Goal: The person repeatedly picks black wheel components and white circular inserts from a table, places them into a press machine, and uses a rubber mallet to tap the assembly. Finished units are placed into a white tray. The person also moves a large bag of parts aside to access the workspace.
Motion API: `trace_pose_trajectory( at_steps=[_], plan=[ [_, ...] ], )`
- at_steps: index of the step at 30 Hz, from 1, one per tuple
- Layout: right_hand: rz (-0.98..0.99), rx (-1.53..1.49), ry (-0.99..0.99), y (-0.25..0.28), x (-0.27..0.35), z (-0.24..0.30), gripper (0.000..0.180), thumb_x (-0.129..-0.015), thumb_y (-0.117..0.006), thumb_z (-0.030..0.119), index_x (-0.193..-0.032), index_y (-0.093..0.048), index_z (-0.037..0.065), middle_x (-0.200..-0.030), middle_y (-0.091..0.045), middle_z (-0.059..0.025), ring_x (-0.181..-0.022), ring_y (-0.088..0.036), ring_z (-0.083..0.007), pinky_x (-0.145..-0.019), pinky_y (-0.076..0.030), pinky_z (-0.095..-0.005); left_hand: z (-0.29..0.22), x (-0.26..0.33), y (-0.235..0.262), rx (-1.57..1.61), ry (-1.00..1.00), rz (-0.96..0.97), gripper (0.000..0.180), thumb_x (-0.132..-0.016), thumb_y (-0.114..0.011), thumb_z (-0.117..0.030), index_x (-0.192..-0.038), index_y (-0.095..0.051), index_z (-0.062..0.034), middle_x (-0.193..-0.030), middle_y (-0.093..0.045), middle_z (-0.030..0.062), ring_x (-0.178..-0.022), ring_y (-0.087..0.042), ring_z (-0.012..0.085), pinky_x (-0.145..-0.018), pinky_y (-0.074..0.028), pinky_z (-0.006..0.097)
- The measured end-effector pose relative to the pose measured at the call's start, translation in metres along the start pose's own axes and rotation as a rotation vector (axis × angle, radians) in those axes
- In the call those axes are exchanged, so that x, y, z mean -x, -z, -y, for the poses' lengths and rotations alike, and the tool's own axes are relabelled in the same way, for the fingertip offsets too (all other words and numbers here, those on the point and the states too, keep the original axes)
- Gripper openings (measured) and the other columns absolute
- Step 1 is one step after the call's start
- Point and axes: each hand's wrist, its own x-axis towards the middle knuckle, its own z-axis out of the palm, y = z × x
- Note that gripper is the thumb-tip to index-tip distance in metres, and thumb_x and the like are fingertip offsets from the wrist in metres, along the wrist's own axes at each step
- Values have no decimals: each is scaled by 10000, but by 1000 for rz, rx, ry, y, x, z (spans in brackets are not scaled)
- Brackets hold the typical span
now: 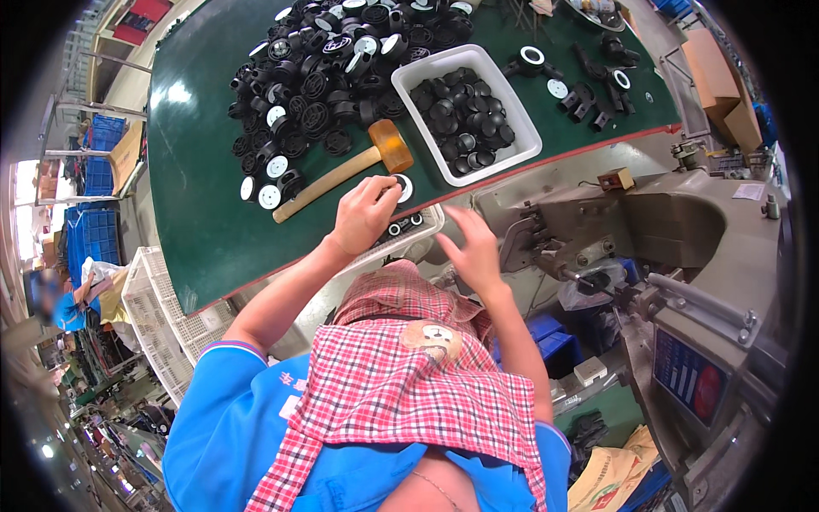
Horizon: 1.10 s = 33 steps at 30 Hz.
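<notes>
Left hand (367,212) grips a wheel (408,191) at the desk (200,226)'s near edge (probably for steadiness); right hand (473,252) spreads, empty.

Off to the left, blue crates (92,236) are sitting near a person (70,311) who is wearing blue; over on the right, cardboard boxes (710,70) are standing, and a yellowish sack (607,478) is lying lower down.

Mallet (345,176) fronts the pile (315,117); left tabletop (189,179) is free.
</notes>
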Motion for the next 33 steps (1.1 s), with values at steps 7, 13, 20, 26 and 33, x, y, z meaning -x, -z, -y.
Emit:
trace_pose_trajectory(
  at_steps=[7, 13, 20, 26, 33],
  plan=[
    [-111, -131, 72, -79, -58, -8, 606, -680, -800, 126, -1228, -580, -14, -1169, -636, -195, -1077, -592, -378, -943, -480, -426, -12, 4, -9, -20, 168, -94, 114, -753, -676, -49, -847, -611, -54, -875, -584, 65, -753, -619, 241, -621, -522, 346],
    [-244, -127, 67, -93, -59, 0, 494, -686, -791, 129, -1116, -589, -8, -1025, -620, -175, -964, -579, -382, -838, -478, -441, -9, 6, -9, -54, 181, -53, 130, -770, -722, -25, -878, -650, -35, -880, -608, 78, -755, -628, 252, -643, -531, 344],
    [-178, -108, 79, -92, -61, -9, 504, -680, -818, 131, -1111, -592, 0, -1039, -621, -165, -983, -578, -377, -852, -475, -444, -2, -7, 9, 8, 49, -19, 212, -792, -710, -57, -995, -674, -10, -1009, -611, 114, -907, -609, 288, -783, -523, 375],
    [-169, -115, 92, -86, -63, -1, 558, -644, -867, 182, -1100, -595, 9, -1049, -626, -150, -997, -581, -363, -877, -472, -438, 65, 6, 22, -199, 325, 57, 400, -846, -707, -153, -1204, -583, -25, -1020, -602, 131, -935, -595, 336, -790, -513, 420],
    [-134, -108, 51, -82, -65, -3, 554, -674, -847, 194, -1132, -594, 15, -1093, -632, -144, -1020, -577, -357, -886, -476, -433, 36, -3, 71, 273, 556, 158, 256, -987, -562, -202, -1148, -547, -3, -825, -620, 119, -710, -625, 257, -638, -507, 367]
  ],
)
